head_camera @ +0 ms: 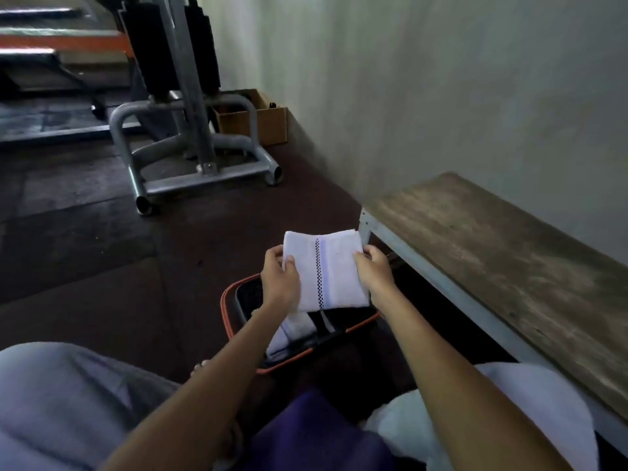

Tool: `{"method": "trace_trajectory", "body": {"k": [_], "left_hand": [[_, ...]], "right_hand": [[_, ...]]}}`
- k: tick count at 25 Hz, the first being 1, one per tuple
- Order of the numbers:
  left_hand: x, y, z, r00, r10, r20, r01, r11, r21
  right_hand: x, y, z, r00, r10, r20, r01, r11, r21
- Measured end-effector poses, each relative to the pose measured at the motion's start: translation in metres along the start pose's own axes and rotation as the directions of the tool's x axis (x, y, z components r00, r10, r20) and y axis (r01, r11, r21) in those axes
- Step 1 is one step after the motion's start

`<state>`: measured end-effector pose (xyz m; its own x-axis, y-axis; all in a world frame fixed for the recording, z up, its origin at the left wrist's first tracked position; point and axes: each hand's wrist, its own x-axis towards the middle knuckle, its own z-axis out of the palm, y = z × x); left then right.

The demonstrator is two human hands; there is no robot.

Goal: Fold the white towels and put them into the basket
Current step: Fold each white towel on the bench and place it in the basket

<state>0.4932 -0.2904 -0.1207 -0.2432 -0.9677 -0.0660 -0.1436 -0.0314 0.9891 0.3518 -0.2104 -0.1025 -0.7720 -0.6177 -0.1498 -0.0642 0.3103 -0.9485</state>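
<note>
Folded white towel w/ checkered stripe [324, 270] held flat above orange-rimmed dark basket [228, 312], left hand [280, 283] + right hand [375, 275] fingers closed pinching its side edges; placing step, next lower onto white towel already inside [292, 331]

No text, label, brand, number or sign can be read on anything in view.

Both forearms are bare, with no sleeves showing. The left hand [280, 283] and right hand [375, 275] wear nothing. Grey trousers [68, 396] cover the left leg.
</note>
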Motion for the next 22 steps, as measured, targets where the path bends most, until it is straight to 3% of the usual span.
{"method": "trace_trajectory", "body": {"k": [3, 8, 12, 16, 20, 22], "left_hand": [[0.029, -0.071, 0.003, 0.971, -0.223, -0.082, 0.221, 0.975, -0.028], [0.082, -0.181, 0.018, 0.815, -0.560, -0.149, 0.547, 0.829, -0.118], [0.120, -0.239, 0.033, 0.684, -0.637, -0.356, 0.631, 0.761, -0.151], [0.141, -0.266, 0.043, 0.620, -0.615, -0.487, 0.650, 0.750, -0.120], [0.143, -0.278, 0.049, 0.670, -0.547, -0.501, 0.615, 0.788, -0.038], [0.133, -0.274, 0.046, 0.786, -0.401, -0.470, 0.486, 0.871, 0.070]], "right_hand": [[0.044, 0.059, 0.048, 0.982, 0.125, 0.142, -0.114, 0.990, -0.082], [0.105, 0.151, 0.118, 0.924, 0.296, 0.240, -0.254, 0.948, -0.191], [0.143, 0.199, 0.165, 0.888, 0.363, 0.283, -0.307, 0.925, -0.224], [0.162, 0.232, 0.194, 0.864, 0.411, 0.290, -0.351, 0.906, -0.238], [0.169, 0.246, 0.201, 0.862, 0.397, 0.316, -0.313, 0.906, -0.285], [0.170, 0.241, 0.197, 0.857, 0.376, 0.353, -0.246, 0.900, -0.361]]}}
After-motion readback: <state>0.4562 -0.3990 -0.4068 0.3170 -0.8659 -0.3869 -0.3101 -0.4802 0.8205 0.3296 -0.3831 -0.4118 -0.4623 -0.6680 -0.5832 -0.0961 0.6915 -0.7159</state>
